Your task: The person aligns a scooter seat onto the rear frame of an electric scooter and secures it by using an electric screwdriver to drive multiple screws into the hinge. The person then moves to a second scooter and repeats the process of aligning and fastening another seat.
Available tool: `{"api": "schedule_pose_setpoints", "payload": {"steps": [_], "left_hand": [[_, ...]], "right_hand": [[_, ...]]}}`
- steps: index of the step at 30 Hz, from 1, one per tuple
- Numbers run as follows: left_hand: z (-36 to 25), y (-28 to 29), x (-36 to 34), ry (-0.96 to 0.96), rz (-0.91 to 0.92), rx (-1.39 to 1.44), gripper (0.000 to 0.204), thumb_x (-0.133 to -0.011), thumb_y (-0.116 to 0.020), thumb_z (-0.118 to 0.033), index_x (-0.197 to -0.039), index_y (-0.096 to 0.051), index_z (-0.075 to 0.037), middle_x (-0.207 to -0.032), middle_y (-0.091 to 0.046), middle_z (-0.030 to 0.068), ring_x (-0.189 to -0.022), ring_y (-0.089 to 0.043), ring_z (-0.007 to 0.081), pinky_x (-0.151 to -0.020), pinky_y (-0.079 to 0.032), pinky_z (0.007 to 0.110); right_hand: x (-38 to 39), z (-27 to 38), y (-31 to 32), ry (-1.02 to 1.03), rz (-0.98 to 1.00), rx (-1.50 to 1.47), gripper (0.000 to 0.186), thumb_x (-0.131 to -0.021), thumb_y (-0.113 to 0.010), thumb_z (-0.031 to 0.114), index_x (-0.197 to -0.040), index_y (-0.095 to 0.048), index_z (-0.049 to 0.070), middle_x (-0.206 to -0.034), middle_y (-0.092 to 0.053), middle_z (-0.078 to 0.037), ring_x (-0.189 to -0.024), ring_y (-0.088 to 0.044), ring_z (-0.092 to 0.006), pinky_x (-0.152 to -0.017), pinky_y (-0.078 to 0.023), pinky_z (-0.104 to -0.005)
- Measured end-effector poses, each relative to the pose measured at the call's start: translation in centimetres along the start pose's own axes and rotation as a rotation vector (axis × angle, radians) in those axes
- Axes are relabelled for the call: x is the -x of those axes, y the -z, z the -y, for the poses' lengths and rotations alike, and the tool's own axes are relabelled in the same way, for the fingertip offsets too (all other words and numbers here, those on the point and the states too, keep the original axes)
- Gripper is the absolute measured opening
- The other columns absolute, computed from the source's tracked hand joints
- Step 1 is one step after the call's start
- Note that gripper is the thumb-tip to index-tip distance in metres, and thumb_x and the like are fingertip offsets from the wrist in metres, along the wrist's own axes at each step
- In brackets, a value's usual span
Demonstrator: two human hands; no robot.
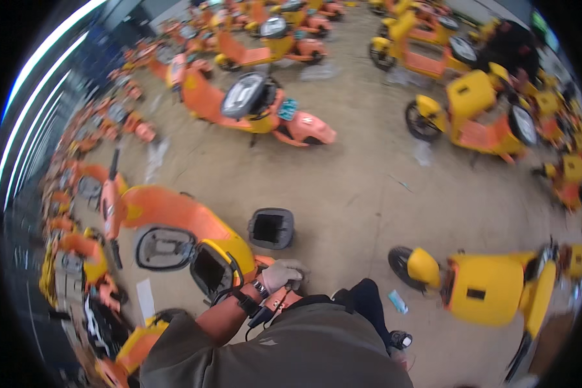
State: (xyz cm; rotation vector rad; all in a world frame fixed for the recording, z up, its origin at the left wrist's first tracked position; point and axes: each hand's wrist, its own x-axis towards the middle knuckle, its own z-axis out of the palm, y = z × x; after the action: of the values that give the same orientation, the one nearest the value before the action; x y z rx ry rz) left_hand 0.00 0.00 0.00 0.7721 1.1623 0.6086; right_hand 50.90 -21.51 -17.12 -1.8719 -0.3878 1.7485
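Note:
My left hand [283, 274], in a pale grey glove with a watch at the wrist, rests closed on the rear end of an orange and yellow scooter [174, 213] right in front of me. The scooter's seat [165, 248] is flipped up and its under-seat compartment [210, 269] is open and dark inside. A black cable and a dark handle-like piece [262, 315] hang below my wrist. What exactly the fingers grip is hidden by the glove. My right hand is out of view.
A black open-topped box [271, 228] stands on the concrete floor just beyond my hand. A yellow scooter [491, 288] is parked at the right, near my dark-trousered leg and shoe [398, 337]. A small pale blue item [398, 301] lies on the floor. Several more scooters crowd the left side and back.

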Motion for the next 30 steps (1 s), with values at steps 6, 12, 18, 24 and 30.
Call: {"api": "schedule_pose_setpoints", "payload": {"steps": [6,12,18,24,30], "left_hand": [[-0.7,3.5,-2.0,0.061,-0.275,0.176,0.023,-0.082,-0.054,-0.004,-0.101,-0.065,0.003,-0.085,-0.068,0.0105,-0.061,-0.062,0.0153,-0.05,-0.047,0.025],[-3.6,3.3,-6.6,0.028,-0.535,0.31,0.023,-0.087,-0.057,-0.011,-0.104,-0.067,0.002,-0.082,-0.067,0.0073,-0.064,-0.061,0.0131,-0.056,-0.048,0.025],[-6.6,1.7,-7.2,-0.003,-0.743,0.609,0.027,-0.088,-0.057,-0.006,-0.113,-0.061,0.005,-0.085,-0.067,0.0128,-0.062,-0.061,0.0134,-0.049,-0.045,0.023],[-6.6,6.8,-12.0,-0.108,-0.899,0.884,0.024,-0.088,-0.056,-0.003,-0.109,-0.06,0.007,-0.081,-0.066,0.0128,-0.057,-0.058,0.0147,-0.047,-0.042,0.024],[-9.8,20.2,-18.6,-0.099,-0.921,0.588,0.026,-0.091,-0.06,-0.016,-0.109,-0.064,0.002,-0.062,-0.059,0.0075,-0.047,-0.053,0.0137,-0.042,-0.039,0.026]], "right_hand": [[-10.6,16.4,-5.6,-0.131,0.107,0.233,0.024,-0.073,-0.068,0.007,-0.096,-0.062,0.009,-0.074,-0.059,-0.004,-0.061,-0.057,-0.0194,-0.056,-0.049,-0.0358],[-20.8,34.8,-10.0,-0.102,0.235,0.481,0.024,-0.069,-0.069,0.003,-0.091,-0.061,0.005,-0.073,-0.061,-0.006,-0.059,-0.061,-0.0223,-0.054,-0.05,-0.0376],[-30.3,54.4,-17.2,-0.01,0.233,0.86,0.025,-0.071,-0.068,-0.001,-0.095,-0.059,0.003,-0.073,-0.061,-0.009,-0.057,-0.062,-0.0228,-0.051,-0.051,-0.0369],[-33.2,68.2,-29.0,0.165,0.225,0.903,0.02,-0.073,-0.067,0.002,-0.091,-0.059,0.002,-0.074,-0.061,-0.007,-0.055,-0.061,-0.0216,-0.049,-0.051,-0.0345],[-36.1,69.7,-32.7,0.043,0.216,0.778,0.022,-0.076,-0.067,0.002,-0.096,-0.059,0.001,-0.075,-0.064,-0.009,-0.057,-0.062,-0.0237,-0.05,-0.051,-0.0341]]}}
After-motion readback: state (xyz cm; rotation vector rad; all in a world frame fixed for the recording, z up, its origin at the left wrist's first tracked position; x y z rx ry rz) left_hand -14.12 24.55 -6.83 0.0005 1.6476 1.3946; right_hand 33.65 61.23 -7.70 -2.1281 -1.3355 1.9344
